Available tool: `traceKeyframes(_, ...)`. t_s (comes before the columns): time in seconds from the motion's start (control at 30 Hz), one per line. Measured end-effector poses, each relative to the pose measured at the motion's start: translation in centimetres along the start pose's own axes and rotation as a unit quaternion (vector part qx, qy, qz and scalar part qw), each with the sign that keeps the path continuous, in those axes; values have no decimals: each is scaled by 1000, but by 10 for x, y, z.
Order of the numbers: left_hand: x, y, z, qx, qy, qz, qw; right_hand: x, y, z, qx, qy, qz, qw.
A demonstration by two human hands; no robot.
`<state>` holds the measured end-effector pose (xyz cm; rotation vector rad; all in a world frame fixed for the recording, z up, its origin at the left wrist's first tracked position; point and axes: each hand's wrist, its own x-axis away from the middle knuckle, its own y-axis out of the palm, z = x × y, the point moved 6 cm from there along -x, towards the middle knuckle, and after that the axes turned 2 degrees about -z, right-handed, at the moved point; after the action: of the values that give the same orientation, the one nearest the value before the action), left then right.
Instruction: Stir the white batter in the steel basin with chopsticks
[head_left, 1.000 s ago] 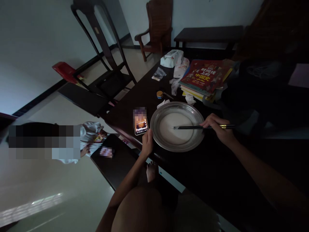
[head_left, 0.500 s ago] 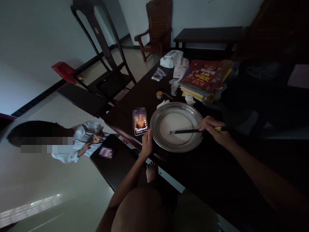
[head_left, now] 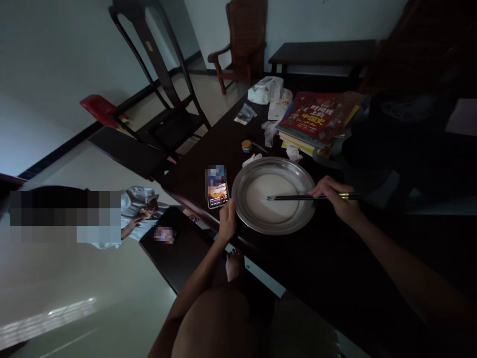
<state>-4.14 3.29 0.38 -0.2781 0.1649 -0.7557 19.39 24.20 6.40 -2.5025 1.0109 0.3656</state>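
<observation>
since half a second ago the chopsticks [head_left: 298,197], pinched in my right hand [head_left: 337,199], slid right, tips pointing left over the pan [head_left: 273,226], my left hand [head_left: 226,221] curled at its rim.

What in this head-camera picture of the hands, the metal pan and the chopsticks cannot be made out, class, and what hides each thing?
- Phone screen: blurred out.
- Contents of the metal pan: a pale layer, too dim to identify.
- Chopsticks tips: whether they touch the layer is unclear.
- Right hand grip: fingers cover it.
- Left hand: touching the pan's rim or only near it, too dark.
- Table's right side: lost in shadow.
</observation>
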Motion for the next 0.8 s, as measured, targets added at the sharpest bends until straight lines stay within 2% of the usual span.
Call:
traceKeyframes(0.17,0,0,1,2,-7,3,1000,-1,5,0,-1,-8,-39,999)
traceKeyframes(0.33,-1,1,2,9,-1,1,1000,-1,1,0,4,1,-11,1000)
traceKeyframes(0.5,-1,0,1,6,-1,7,1000,0,5,-1,6,1,-36,999)
traceKeyframes(0.67,-1,1,-1,3,2,3,1000,0,1,0,6,-4,-14,1000)
traceKeyframes(0.8,-1,1,0,0,8,3,1000,0,3,-1,7,-15,-32,999)
